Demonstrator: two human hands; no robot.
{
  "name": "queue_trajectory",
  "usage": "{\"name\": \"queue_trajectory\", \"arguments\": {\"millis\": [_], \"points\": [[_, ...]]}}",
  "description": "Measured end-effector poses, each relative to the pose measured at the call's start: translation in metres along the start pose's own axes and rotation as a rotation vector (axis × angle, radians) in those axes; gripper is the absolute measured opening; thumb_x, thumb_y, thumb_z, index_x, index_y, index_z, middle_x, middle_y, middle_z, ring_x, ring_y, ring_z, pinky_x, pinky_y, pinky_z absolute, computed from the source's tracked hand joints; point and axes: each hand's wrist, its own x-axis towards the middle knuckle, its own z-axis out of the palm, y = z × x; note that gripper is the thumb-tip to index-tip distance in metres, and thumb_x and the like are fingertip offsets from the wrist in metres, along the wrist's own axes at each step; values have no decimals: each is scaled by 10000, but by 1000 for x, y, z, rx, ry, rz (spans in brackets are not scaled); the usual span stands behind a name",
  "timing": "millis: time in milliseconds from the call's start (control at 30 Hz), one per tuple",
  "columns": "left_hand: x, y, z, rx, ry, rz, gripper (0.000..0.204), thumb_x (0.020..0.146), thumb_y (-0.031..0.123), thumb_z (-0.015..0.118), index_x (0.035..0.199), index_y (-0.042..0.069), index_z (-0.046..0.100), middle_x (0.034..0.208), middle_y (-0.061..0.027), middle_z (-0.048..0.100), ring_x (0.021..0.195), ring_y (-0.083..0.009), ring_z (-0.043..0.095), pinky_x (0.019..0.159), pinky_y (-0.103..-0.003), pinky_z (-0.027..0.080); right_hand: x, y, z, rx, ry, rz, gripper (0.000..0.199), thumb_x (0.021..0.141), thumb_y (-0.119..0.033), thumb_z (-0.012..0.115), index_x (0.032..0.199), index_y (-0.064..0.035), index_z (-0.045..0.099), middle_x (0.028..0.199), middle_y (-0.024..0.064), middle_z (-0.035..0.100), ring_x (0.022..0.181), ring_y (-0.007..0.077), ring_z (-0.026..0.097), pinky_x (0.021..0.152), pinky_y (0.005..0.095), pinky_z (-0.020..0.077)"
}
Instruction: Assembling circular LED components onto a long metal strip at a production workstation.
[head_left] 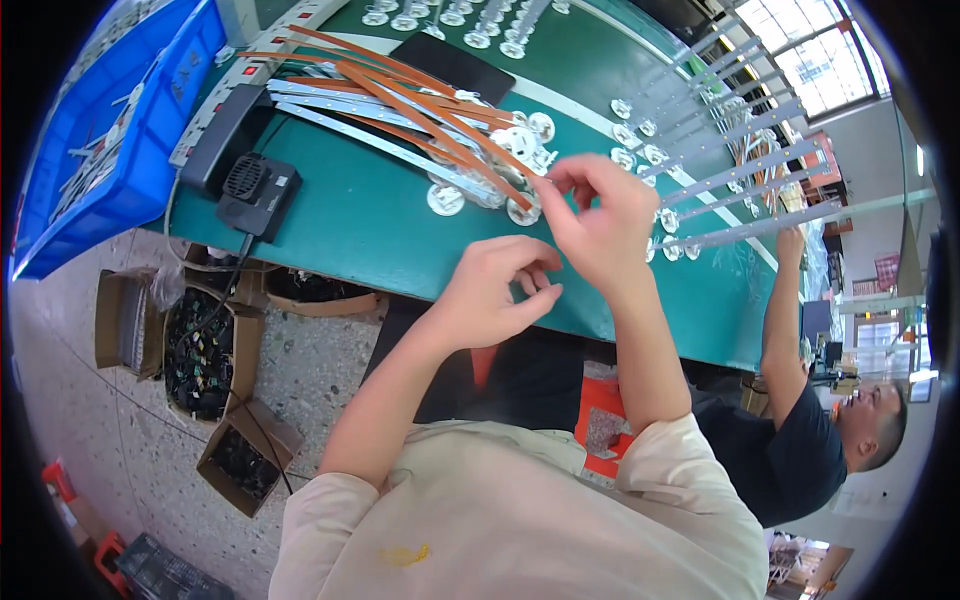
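My right hand [605, 215] is over the table's near side, thumb and forefinger pinched at the near end of an orange strip [450, 118]. That strip lies on a loose pile of orange and white strips [350, 125]. To its left, just off the table's front edge, my left hand [500, 290] has loosely curled fingers, the thumb apart, and nothing visible in it. White round lamp bases [445, 198] lie beside the pile, near both hands. One more round base [522, 210] sits under the right fingertips.
Left on the green table [340, 240] are a blue bin [150, 150], a power strip [215, 115] and a black device [258, 195]. Light strips on round bases [740, 185] stand to the right, near a co-worker [790, 440]. Cartons of black parts [205, 350] occupy the floor.
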Motion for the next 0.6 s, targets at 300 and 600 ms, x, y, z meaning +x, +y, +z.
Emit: {"name": "queue_trajectory", "arguments": {"millis": [300, 600], "points": [[-2, 5, 0, 88, 14, 49, 199, 800, 14, 737, 982, -18, 661, 882, -106, 671, 664, -154, 663, 545, -270, 495, 34, 2, 27, -355, -402, 122, 146, 787, -124, 761, 887, -19, 742, 772, 158, 702, 698, 339, 688, 663, 411, 544], [-2, 2, -3, 131, -9, 68, 187, 792, 17, 743, 959, -10, 662, 854, -77, 666, 597, -100, 579, 495, -250, 400, 13, 2, -4, -257, -232, 154, 111, 802, -60, 756, 897, -4, 747, 719, 135, 705, 604, 226, 679, 620, 312, 538]]}}
